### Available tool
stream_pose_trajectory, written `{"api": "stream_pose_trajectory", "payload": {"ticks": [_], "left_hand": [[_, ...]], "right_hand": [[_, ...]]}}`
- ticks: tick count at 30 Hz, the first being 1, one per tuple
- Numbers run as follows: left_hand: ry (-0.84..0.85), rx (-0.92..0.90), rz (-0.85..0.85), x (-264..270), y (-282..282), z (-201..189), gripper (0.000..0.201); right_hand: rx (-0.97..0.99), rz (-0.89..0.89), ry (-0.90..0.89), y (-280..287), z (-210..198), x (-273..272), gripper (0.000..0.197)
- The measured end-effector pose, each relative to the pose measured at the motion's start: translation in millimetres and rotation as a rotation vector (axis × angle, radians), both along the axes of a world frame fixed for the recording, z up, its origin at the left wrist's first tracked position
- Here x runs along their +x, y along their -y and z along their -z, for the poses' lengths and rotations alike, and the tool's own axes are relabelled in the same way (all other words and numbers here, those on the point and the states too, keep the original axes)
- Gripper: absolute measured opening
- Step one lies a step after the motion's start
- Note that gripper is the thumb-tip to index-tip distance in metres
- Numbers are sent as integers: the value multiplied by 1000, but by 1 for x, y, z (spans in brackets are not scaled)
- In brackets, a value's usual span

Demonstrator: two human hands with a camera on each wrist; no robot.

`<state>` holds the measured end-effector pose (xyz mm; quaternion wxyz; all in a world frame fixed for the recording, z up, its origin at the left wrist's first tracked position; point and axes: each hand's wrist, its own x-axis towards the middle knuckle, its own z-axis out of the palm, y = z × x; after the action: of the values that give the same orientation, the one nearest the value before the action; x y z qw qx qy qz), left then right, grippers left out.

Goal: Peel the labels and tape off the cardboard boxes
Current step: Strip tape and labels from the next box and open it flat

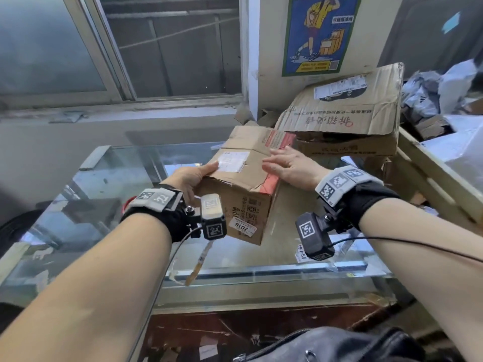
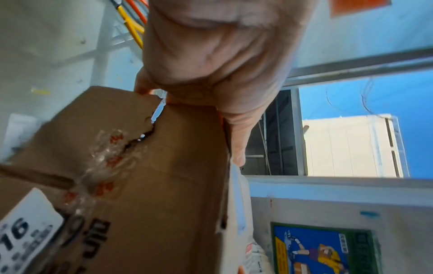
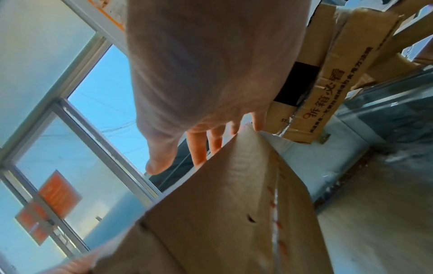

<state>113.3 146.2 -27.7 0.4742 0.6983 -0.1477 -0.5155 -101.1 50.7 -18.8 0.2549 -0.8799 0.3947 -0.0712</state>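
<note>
The cardboard box [image 1: 243,184] sits tilted near the glass counter's [image 1: 261,267] rear right corner. Left hand [image 1: 189,177] grips its left edge; right hand [image 1: 290,165] rests flat, fingers spread, on top.

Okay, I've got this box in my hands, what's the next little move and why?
Probably bring the right hand across to pinch a corner of the white label on the box top. The left hand already grips the box's edge, while the right's fingers lie open beside the label.
</note>
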Motion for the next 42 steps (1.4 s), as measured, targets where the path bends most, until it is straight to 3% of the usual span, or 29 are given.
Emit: {"api": "stream_pose_trajectory", "payload": {"ticks": [3,5,7,9,11,13,15,16,19,23,28,32,36,38,42], "left_hand": [[64,-67,-105,2,4,11,27],[215,-84,-161,6,6,18,45],[636,-18,-128,8,9,19,60],[1068,-30,-39,2,8,12,57],[1268,-220,112,-9,7,1,45],[1207,-351,350,-25,3,-9,36],[1054,-305,611,-41,0,-13,45],[1067,-231,721,-46,0,-11,58],[1354,-24,918,-47,3,0,94],[1378,-7,910,-35,11,12,96],[1286,-33,836,-36,18,12,96],[1287,-26,880,-39,25,14,98],[1337,16,885,-42,32,15,96],[1354,33,894,-44,36,15,95],[1275,53,946,-39,44,10,93]], "right_hand": [[63,-1,-38,-1,11,1,65],[70,-11,-87,-2,11,5,74],[52,-20,-141,-2,9,12,78],[43,-20,-170,0,10,18,79],[42,-14,-178,2,11,23,78],[29,-10,-180,3,12,25,75],[8,-9,-181,3,14,27,69],[9,-3,-165,4,16,27,65],[24,40,-18,4,18,24,54],[-43,134,152,3,18,16,48],[74,176,70,-1,29,13,62],[185,107,-46,-6,44,14,38],[246,57,-11,-13,49,9,13],[192,81,81,-17,50,9,7],[-105,61,179,-23,55,9,9]]}}
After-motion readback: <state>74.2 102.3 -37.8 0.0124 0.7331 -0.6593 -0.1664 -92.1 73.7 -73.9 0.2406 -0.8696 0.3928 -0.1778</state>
